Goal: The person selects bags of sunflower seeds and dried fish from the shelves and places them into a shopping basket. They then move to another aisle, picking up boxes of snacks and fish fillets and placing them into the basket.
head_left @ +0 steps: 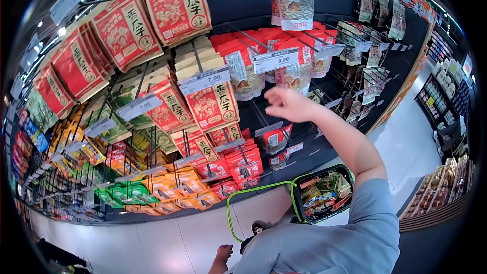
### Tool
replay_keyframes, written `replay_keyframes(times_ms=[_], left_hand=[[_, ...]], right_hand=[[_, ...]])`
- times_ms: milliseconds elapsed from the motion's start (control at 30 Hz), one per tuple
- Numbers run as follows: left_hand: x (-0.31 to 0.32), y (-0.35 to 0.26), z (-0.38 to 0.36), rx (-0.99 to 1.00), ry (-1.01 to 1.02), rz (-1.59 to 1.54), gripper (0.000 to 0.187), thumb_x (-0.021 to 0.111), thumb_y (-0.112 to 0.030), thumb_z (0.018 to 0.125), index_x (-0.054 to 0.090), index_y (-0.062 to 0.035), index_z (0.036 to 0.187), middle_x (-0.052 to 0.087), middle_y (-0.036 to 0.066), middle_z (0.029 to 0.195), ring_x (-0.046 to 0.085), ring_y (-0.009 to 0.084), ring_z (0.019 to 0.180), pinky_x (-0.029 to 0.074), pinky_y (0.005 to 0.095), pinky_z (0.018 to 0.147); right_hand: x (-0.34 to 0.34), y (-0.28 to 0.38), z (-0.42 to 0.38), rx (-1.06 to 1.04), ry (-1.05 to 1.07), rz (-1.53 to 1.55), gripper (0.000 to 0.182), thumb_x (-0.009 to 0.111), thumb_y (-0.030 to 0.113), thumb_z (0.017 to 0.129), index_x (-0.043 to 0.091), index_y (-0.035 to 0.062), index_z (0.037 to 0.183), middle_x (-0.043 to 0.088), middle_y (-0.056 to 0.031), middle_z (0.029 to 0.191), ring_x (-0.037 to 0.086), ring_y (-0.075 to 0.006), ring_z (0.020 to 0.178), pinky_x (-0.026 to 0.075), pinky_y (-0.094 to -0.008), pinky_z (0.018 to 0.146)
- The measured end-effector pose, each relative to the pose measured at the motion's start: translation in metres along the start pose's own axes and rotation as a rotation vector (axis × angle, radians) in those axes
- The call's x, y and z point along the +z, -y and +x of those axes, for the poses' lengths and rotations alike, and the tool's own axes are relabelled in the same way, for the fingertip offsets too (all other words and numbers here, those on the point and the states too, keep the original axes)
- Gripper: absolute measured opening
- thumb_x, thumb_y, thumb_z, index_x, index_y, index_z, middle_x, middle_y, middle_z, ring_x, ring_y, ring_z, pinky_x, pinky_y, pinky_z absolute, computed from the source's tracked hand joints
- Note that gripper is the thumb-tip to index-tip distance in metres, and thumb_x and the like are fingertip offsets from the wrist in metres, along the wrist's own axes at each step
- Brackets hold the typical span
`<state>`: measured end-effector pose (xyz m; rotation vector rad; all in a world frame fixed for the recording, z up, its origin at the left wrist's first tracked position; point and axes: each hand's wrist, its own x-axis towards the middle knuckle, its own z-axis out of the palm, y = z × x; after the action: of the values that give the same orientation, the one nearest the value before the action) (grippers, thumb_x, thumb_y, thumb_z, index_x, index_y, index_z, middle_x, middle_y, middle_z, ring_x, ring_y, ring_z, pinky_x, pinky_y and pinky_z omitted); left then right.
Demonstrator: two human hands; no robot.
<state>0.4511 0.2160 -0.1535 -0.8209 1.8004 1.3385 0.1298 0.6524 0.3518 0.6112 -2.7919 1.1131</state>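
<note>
My right hand (287, 104) reaches out to the snack rack with bent, loosely parted fingers and nothing visible in them. It is in front of bare metal hooks, just below the red-and-silver snack pouches (295, 77) and a 9.90 price tag (275, 61). Left of it hang red-and-cream packets of melon seeds (215, 106) behind a 7.90 tag (204, 80). My left hand (223, 252) is low by my side, fingers curled, with nothing visible in it. A black shopping basket (298, 194) with bright green edging holds several packaged snacks (324, 193).
Green bags (124, 194), orange bags (190, 181) and red bags (243, 162) fill the lower hooks. Long hooks stick out from the rack. A green loop (229, 213) rises beside the basket. At right are a wooden-sided bin (436, 187) and another display (441, 99).
</note>
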Motion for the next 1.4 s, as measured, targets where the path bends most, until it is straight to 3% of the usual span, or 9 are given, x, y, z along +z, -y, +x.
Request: replay_keyframes(times_ms=[100,133,167,200,333,500,700,1067,1400], left_hand=[[-0.003,0.008,0.000,-0.076,0.043,0.037,0.035,0.067,-0.026,0.081,0.064,0.0003,0.103,0.065,0.008,0.081,0.064,0.0188,0.068,0.049,0.0304,0.052],[-0.011,0.006,-0.005,0.259,0.162,0.445,0.034,0.068,-0.026,0.081,0.064,0.0001,0.102,0.065,0.008,0.081,0.064,0.0187,0.066,0.049,0.0307,0.052],[0.002,0.007,-0.010,-0.173,-0.006,0.272,0.032,0.056,-0.036,0.087,0.067,-0.0101,0.102,0.069,0.008,0.094,0.065,0.0185,0.090,0.051,0.0332,0.079],[-0.007,0.018,0.008,-0.071,0.089,0.508,0.032,0.056,-0.036,0.087,0.066,-0.0109,0.104,0.069,0.008,0.097,0.065,0.0192,0.092,0.051,0.0332,0.081],[-0.002,0.025,0.024,-0.093,0.078,0.382,0.033,0.056,-0.036,0.087,0.066,-0.0110,0.106,0.069,0.009,0.097,0.064,0.0199,0.092,0.050,0.0333,0.080],[0.024,0.003,0.006,-0.096,0.009,0.160,0.032,0.057,-0.035,0.087,0.066,-0.0097,0.105,0.068,0.009,0.095,0.064,0.0200,0.088,0.050,0.0334,0.077],[0.056,0.001,-0.016,-0.102,-0.027,0.127,0.031,0.059,-0.034,0.086,0.066,-0.0083,0.103,0.068,0.009,0.091,0.064,0.0201,0.084,0.049,0.0335,0.072],[0.130,0.015,-0.051,-0.114,-0.080,0.116,0.030,0.062,-0.032,0.085,0.065,-0.0056,0.100,0.066,0.009,0.085,0.063,0.0202,0.076,0.049,0.0337,0.064],[0.198,0.032,-0.065,-0.061,-0.099,0.085,0.030,0.064,-0.030,0.084,0.065,-0.0031,0.097,0.066,0.009,0.080,0.063,0.0203,0.069,0.048,0.0338,0.057]], right_hand=[[-0.045,0.049,-0.034,0.004,0.447,0.065,0.046,0.070,0.019,0.084,0.052,-0.0037,0.120,0.066,-0.0149,0.100,0.066,-0.0211,0.090,0.053,-0.0323,0.080],[-0.063,0.064,-0.041,0.003,0.498,0.058,0.047,0.071,0.018,0.083,0.053,-0.0036,0.120,0.066,-0.0148,0.099,0.066,-0.0203,0.090,0.053,-0.0319,0.080],[-0.081,0.076,-0.046,0.002,0.550,0.051,0.047,0.072,0.017,0.082,0.053,-0.0035,0.120,0.067,-0.0146,0.099,0.066,-0.0195,0.090,0.053,-0.0314,0.081],[-0.100,0.082,-0.048,-0.044,0.494,0.099,0.044,0.072,0.014,0.081,0.055,-0.0029,0.118,0.067,-0.0138,0.098,0.066,-0.0189,0.090,0.053,-0.0312,0.080],[-0.166,0.065,0.000,-0.193,-0.279,0.122,0.036,0.069,0.017,0.083,0.059,0.0000,0.114,0.066,-0.0058,0.092,0.062,-0.0094,0.082,0.051,-0.0255,0.071],[-0.239,-0.022,0.089,0.025,-0.895,-0.240,0.078,0.081,0.037,0.068,0.049,-0.0117,0.121,0.062,-0.0221,0.111,0.062,-0.0246,0.102,0.048,-0.0321,0.088],[-0.244,-0.044,0.120,0.141,-0.509,0.289,0.089,0.086,0.037,0.062,0.046,-0.0139,0.122,0.061,-0.0198,0.115,0.060,-0.0241,0.105,0.047,-0.0335,0.091],[-0.246,-0.037,0.084,-0.174,-0.339,0.780,0.038,0.073,0.015,0.078,0.059,-0.0054,0.107,0.067,-0.0128,0.100,0.068,-0.0200,0.082,0.057,-0.0336,0.071],[-0.273,0.016,-0.001,-0.095,-0.200,1.016,0.038,0.059,0.028,0.088,0.056,-0.0025,0.111,0.066,-0.0128,0.101,0.068,-0.0198,0.082,0.056,-0.0346,0.076]])
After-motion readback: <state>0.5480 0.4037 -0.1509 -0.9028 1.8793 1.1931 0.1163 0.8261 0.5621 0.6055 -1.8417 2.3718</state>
